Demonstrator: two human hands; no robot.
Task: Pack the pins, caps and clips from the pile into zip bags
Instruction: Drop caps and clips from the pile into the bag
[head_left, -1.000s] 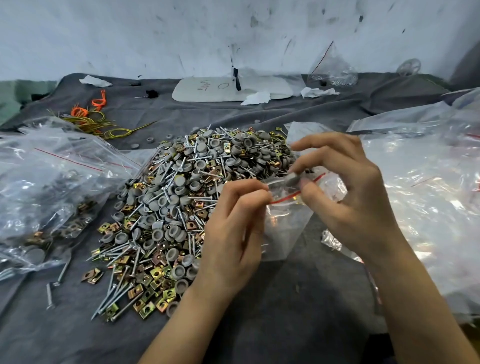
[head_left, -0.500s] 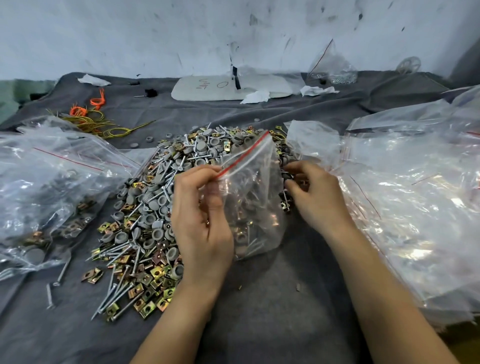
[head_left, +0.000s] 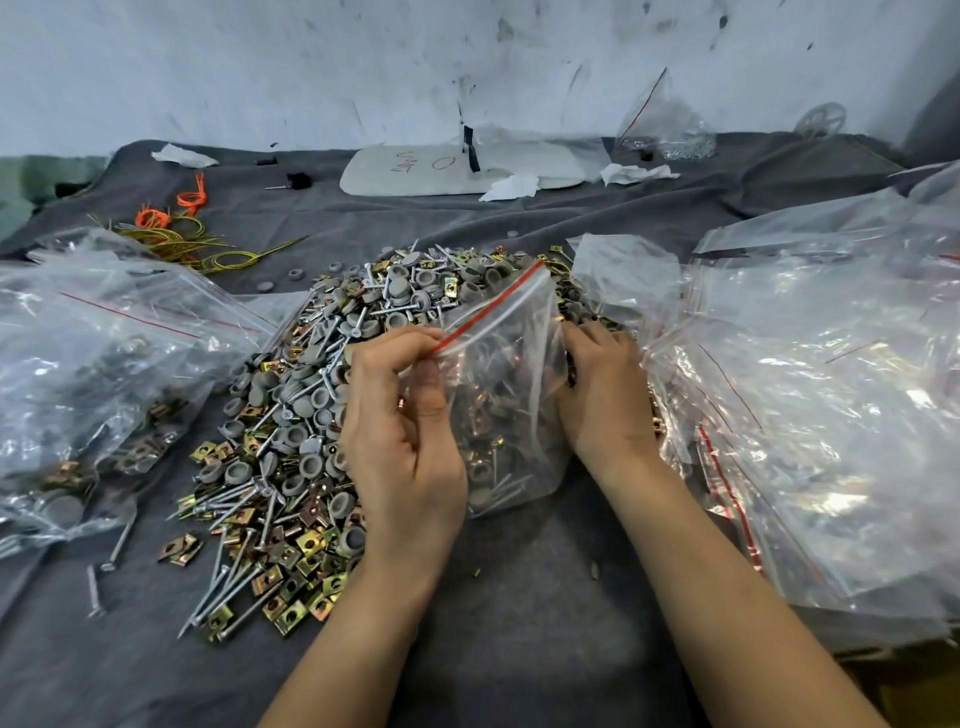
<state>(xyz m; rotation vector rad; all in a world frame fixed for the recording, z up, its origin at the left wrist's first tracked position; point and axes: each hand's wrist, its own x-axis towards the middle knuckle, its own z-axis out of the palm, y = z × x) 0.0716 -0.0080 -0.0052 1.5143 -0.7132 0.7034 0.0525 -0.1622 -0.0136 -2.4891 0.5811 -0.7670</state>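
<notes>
Centrally on the grey-clothed surface (head_left: 519, 649), the left hand (head_left: 410, 441) pinches the red-striped rim of a small clear zip bag (head_left: 511, 395) between thumb and forefinger and holds it upright. The bag's mouth gapes and slopes up toward the far edge. Through the plastic, a few pins, caps and clips show at the bottom of the bag, which rests on the cloth.

The right hand (head_left: 605, 400) sits just beside the bag's right side, knuckles up, with its fingers curled down into the pile (head_left: 311, 395). The fingertips are hidden by the bag and the parts, so it cannot be told whether they grip anything.

The pile spreads from the middle of the surface toward the left hand's side. It mixes grey caps (head_left: 343, 501), silver pins (head_left: 234, 587) and brass-coloured clips (head_left: 291, 616), and the clips lie thickest at its near edge. Two loose pins lie apart near the left edge.

Filled bags (head_left: 88, 364) are heaped along the left edge, and a stack of empty bags (head_left: 810, 405) covers the right edge. Toward the far left corner lie orange and yellow ties (head_left: 176, 234), and a white board (head_left: 415, 169) rests at the far edge.
</notes>
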